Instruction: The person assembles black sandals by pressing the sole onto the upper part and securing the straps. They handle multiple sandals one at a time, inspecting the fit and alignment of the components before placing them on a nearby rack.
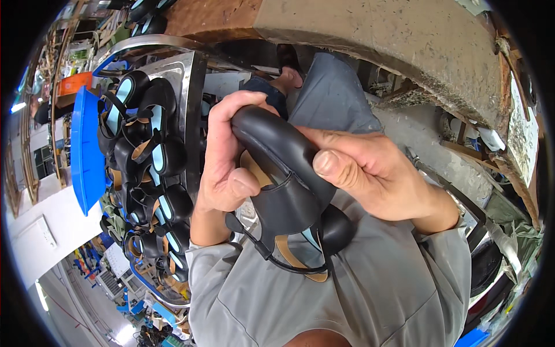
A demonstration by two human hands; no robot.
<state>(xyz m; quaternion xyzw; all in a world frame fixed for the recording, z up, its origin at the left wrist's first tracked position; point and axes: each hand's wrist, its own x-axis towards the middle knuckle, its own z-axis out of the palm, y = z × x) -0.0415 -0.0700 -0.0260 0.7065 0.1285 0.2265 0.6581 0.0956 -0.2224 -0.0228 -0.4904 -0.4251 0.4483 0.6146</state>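
Note:
Both my hands hold a black strapped shoe [292, 199] in front of my grey shirt. It has a smooth rounded black end, tan lining, a thin strap and a strip of light blue inside. My left hand [222, 153] wraps around the rounded end, its fingers over the top edge and its thumb by the tan-lined opening. On the opposite side my right hand [370, 170] grips the same end, thumb pressed on the black surface and fingers partly hidden behind the shoe. The thin strap [289, 267] loops loosely toward my chest.
To my left, a metal-framed rack [193, 115] carries several similar black shoes [162, 153] with light blue insoles. A blue plastic bin [87, 150] is beyond it. Ahead stands a worn, stained workbench [393, 40]. A person's foot [292, 75] shows beneath it.

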